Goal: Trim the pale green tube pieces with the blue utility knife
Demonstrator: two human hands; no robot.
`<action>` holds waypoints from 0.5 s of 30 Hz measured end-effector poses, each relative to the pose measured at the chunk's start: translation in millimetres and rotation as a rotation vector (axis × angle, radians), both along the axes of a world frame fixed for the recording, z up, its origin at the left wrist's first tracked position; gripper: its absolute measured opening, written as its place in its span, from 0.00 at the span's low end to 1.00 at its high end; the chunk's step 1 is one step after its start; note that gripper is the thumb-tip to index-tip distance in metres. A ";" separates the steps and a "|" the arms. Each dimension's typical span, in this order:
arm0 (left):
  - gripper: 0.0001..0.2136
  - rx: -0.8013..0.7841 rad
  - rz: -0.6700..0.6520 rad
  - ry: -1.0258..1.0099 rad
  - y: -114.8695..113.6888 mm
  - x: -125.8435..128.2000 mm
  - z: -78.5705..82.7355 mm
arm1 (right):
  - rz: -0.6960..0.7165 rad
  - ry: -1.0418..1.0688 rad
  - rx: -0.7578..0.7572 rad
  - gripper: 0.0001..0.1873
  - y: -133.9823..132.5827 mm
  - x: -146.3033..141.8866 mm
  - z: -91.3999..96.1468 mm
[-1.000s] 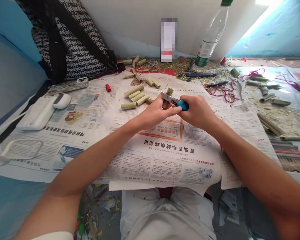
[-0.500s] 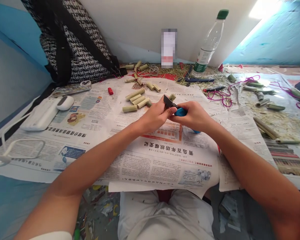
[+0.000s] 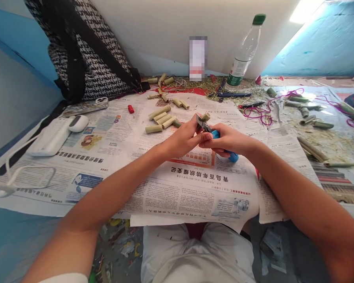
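My left hand is closed around a short bamboo piece, whose cut end sticks out past the fingers. In my right hand is a knife with a blue handle; its dark blade lies against the bamboo. The left thumb presses near the base of the blade. Most of the bamboo piece is hidden by my left fingers. Both hands are above the newspaper. Just beyond my left hand lie several cut bamboo pieces.
A red cap-like piece, a white power bank and a phone lie left, near a patterned backpack. A plastic bottle stands behind. Purple cord, a pen and bamboo offcuts are on the right.
The knife has turned in my right hand, so the blade's flat face and more of the blue handle show. The bamboo's end is more exposed. My left hand has barely moved.
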State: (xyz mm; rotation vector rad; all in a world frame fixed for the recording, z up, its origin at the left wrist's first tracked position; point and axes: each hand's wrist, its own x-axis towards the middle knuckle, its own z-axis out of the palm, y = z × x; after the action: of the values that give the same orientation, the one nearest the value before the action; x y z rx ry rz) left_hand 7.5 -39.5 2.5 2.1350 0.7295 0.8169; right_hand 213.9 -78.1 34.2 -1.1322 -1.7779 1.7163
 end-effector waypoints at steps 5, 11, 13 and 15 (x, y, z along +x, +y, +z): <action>0.28 0.031 0.015 -0.011 0.0 1.6 0.2 | 0.005 0.031 -0.013 0.17 0.5 -1.0 -1.6; 0.30 0.029 0.042 -0.016 -2.7 2.4 0.0 | -0.008 -0.001 0.016 0.14 -0.1 -1.6 -3.4; 0.31 0.010 0.080 -0.005 -3.5 2.6 -1.2 | -0.054 -0.039 0.039 0.13 -1.9 -4.6 -2.8; 0.30 -0.017 0.113 0.004 -4.0 2.9 -2.4 | -0.126 -0.089 0.090 0.10 -3.8 -8.6 -2.9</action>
State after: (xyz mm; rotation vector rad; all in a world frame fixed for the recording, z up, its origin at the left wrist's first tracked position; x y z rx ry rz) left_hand 10.4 -43.4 0.0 2.0964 0.8626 0.8621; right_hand 205.2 -81.9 31.3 -1.2711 -1.7767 1.5198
